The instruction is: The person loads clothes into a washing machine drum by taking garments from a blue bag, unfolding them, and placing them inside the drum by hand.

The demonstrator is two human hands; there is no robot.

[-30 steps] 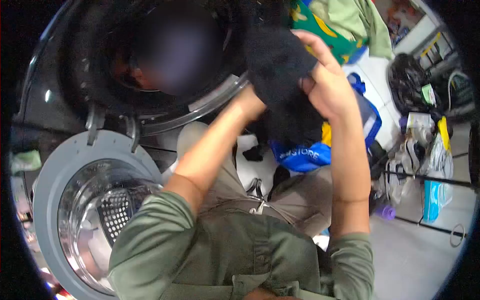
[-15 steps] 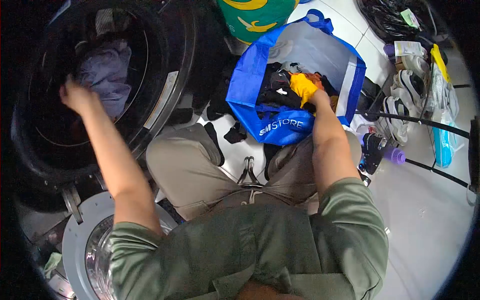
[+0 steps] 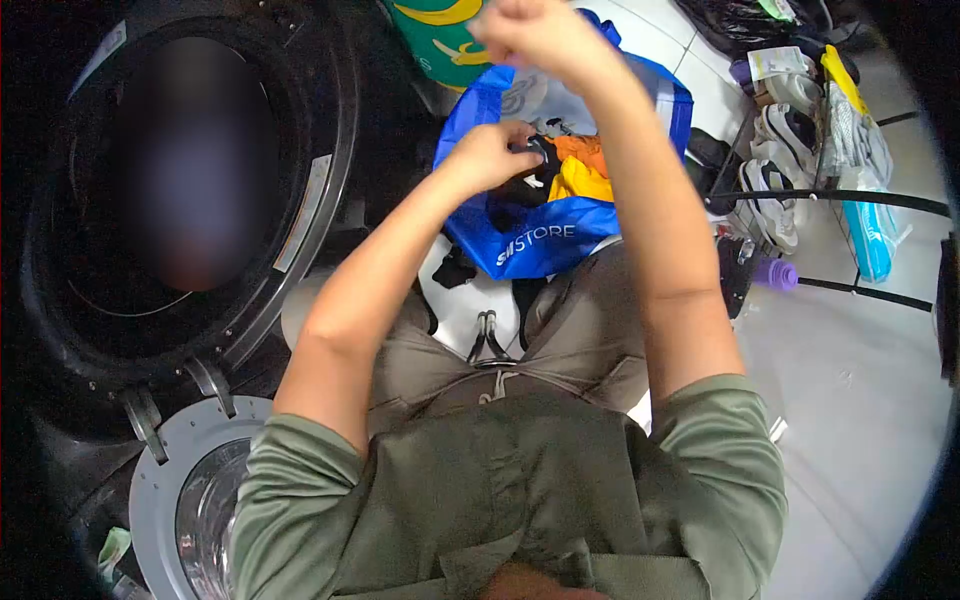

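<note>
My left hand (image 3: 488, 160) reaches over the near left side of the blue shopping bag (image 3: 540, 245). Its thumb and fingers are apart, at a black garment (image 3: 520, 190) inside. Yellow cloth (image 3: 580, 180) and orange cloth (image 3: 582, 152) lie to the right of those fingers. Raised above the bag's far side, my right hand (image 3: 530, 35) has its fingers curled in, and no cloth shows in it. On the left is the washing machine's round opening (image 3: 300, 210); a blurred patch hides what lies in its drum.
The machine's glass door (image 3: 160, 500) hangs open at lower left. Behind the bag stands a green container (image 3: 430, 45) with banana pictures. Shoes (image 3: 770, 185), a purple bottle (image 3: 775, 273) and a wire rack (image 3: 850, 200) are on the right. A black sock-like item (image 3: 455, 268) lies on the floor.
My left hand has left the drum and moved right to the bag. My right hand has let go of the yellow cloth and risen up and left. The view has shifted slightly.
</note>
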